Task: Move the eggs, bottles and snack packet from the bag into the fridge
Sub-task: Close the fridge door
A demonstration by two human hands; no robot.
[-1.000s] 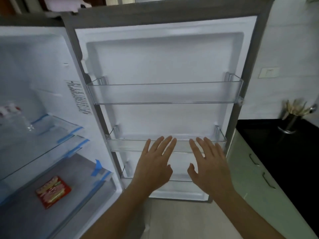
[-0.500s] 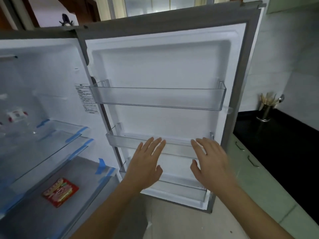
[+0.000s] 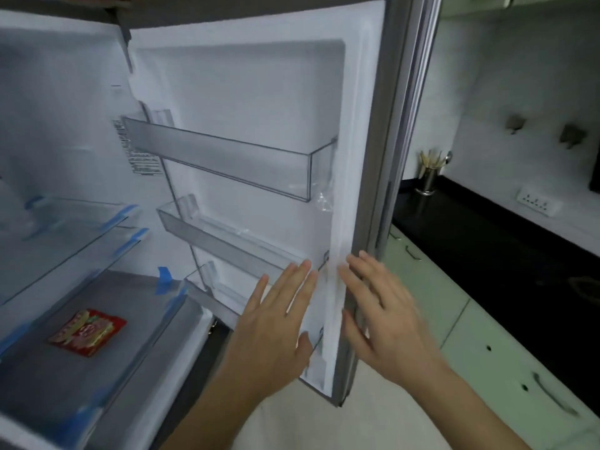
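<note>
**Q:** What do the two hands do at the fridge?

**A:** Both are spread flat and hold nothing. The left hand (image 3: 276, 326) reaches toward the inner face of the open white fridge door (image 3: 246, 125), fingers extended near the low clear plastic door bin (image 3: 227, 297). The right hand (image 3: 383, 323), blurred, is at the door's grey outer edge, fingers splayed; contact cannot be confirmed for either hand.

**Q:** Where is the snack packet?

**A:** The flat red snack packet (image 3: 87, 332) lies on the grey bottom shelf (image 3: 97, 384) inside the fridge, at near left, well apart from both hands. Above it sit two clear glass shelves (image 3: 65, 241) edged with blue tape. A faint clear shape at far left may be a bottle; it is too blurred to tell.

**Q:** And the door itself?

**A:** It carries three clear bins, one above another, all with nothing visible in them.

**Q:** What lies to the right?

**A:** A black tabletop (image 3: 487, 241) over pale green cabinet fronts (image 3: 470, 345), with a steel cup of sticks (image 3: 428, 177) standing at its far end, and a white wall socket (image 3: 537, 204) beyond.
</note>
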